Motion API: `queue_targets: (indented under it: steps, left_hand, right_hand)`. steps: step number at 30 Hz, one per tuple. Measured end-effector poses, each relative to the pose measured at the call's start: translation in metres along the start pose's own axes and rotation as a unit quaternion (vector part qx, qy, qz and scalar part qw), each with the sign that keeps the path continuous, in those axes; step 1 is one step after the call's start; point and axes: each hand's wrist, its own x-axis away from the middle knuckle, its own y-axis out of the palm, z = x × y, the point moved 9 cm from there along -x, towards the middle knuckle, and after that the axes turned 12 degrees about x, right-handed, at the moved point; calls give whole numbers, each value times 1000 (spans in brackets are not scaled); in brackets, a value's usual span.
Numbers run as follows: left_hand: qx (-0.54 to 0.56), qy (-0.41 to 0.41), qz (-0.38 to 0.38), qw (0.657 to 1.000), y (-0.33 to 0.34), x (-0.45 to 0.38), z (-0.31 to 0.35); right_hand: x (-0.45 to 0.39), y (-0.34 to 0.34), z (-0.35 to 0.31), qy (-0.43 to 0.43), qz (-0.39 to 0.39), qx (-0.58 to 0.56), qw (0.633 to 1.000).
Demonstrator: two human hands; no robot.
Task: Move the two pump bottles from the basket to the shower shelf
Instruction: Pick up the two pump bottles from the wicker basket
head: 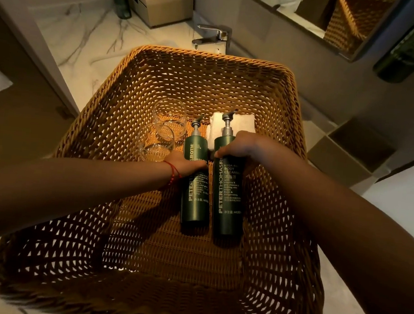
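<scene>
Marble bathroom counter (87, 31) | woven wicker basket (290, 118) | two dark-green pump bottles, left (195, 193) and right (227, 195), lying flat | each clasped for lifting by left hand (185, 164), right hand (239, 147)

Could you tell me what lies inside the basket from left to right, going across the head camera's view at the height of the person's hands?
Two clear glasses → left hand → shorter green pump bottle → taller green pump bottle, with the right hand gripping it.

Two glasses (163, 133) just left of bottles (196, 180)
</scene>
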Motion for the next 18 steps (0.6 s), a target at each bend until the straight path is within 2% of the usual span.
queue_targets:
  steps: [4,7,12,18]
  left_hand:
    - [-9,14,-13,1000,-2,9,13]
    - [30,28,-51,998,-2,24,29]
    - [48,77,-64,994,-17,53,61]
    - [121,92,-69,986,-36,85,77]
  right_hand:
    - [12,-21,-7,-40,55,-17,998]
    - [29,-42,-10,-75,88,-48,992]
    - [52,-63,-3,-107,43,-120,986]
    - [66,-71,-10,-156,45,-156,974]
